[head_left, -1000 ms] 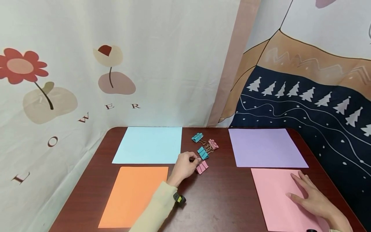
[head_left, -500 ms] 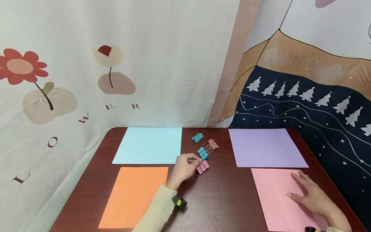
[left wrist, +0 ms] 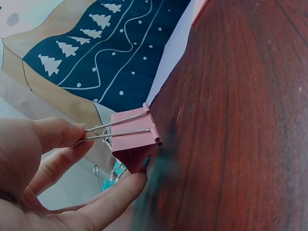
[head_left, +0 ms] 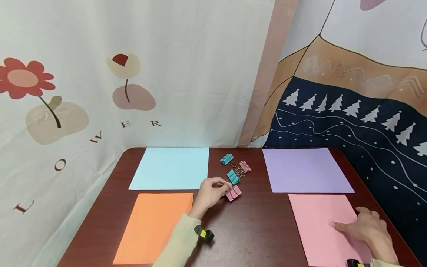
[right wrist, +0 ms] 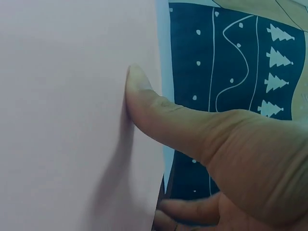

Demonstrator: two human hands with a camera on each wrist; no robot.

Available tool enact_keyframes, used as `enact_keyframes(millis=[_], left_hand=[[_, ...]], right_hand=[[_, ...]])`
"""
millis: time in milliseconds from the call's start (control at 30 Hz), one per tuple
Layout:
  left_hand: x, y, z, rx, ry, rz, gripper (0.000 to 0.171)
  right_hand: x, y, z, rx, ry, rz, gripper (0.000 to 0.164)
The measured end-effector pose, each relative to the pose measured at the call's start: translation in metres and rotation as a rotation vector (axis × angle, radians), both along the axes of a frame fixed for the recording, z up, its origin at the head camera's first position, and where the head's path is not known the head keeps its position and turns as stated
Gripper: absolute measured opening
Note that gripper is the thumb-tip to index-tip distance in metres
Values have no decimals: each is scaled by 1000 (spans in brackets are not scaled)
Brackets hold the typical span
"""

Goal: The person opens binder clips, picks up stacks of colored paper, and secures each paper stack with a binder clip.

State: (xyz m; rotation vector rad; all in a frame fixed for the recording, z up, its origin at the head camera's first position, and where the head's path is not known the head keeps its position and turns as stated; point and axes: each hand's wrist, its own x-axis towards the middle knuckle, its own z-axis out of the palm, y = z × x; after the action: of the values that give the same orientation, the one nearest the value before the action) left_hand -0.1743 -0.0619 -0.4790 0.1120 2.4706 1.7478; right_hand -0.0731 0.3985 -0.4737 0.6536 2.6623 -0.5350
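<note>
My left hand (head_left: pixel 210 193) pinches the wire handles of a pink binder clip (head_left: pixel 233 193) between thumb and finger. The left wrist view shows this clip (left wrist: pixel 132 134) close up, a fingertip just below its body. My right hand (head_left: pixel 370 228) is at the right side of a pink sheet of paper (head_left: pixel 320 222). Its thumb (right wrist: pixel 144 96) lies stretched out over the sheet, and its bent fingers (right wrist: pixel 192 210) are by the sheet's edge; whether any reach under it cannot be seen. Beyond the held clip lie two teal binder clips, one near (head_left: pixel 233 177) and one farther (head_left: pixel 227 159), and another pink clip (head_left: pixel 245 166).
A light blue sheet (head_left: pixel 170 168) and an orange sheet (head_left: pixel 153 228) lie on the left of the brown table (head_left: pixel 253 230). A purple sheet (head_left: pixel 308 170) is at the back right. Printed curtains (head_left: pixel 200 74) hang behind the table.
My right hand's fingers have drawn back from the pink sheet to its right edge and bent, while the thumb stays over it. The left hand has hardly moved and keeps its pinch on the pink clip.
</note>
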Motion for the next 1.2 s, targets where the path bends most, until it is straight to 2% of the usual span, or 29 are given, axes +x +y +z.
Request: enact_keyframes(millis=[100,200,400,500,600,733,933,1067,1200], left_hand=[[0,0,-1,22,-10,1,11],[0,1,0,83,-55,14,19],[-1,-2,0,262,-168,42,62],[-2,-4,-1,275,-178,48,72],[-3,-5,-1,250,-169,51,69],[-2,-6,-1,240,-160,50,61],[-1,-5,2,309,-188,35,55],[0,-4,3,360,-212,23,53],[1,-4,4,369,-216,18,53]], right_hand=[[-1,-3,1,17,-34,-69,140],[-2,-4,2,30,-42,-85,132],[-5,-4,4,24,-58,-94,134],[-7,-6,6,29,-72,-109,132],[-9,-8,7,30,-79,-126,125],[-8,-10,7,29,-57,-104,122],[-8,-11,9,14,-53,-107,120],[-8,-6,13,-39,-83,-94,117],[-6,4,13,-150,-106,-85,109]])
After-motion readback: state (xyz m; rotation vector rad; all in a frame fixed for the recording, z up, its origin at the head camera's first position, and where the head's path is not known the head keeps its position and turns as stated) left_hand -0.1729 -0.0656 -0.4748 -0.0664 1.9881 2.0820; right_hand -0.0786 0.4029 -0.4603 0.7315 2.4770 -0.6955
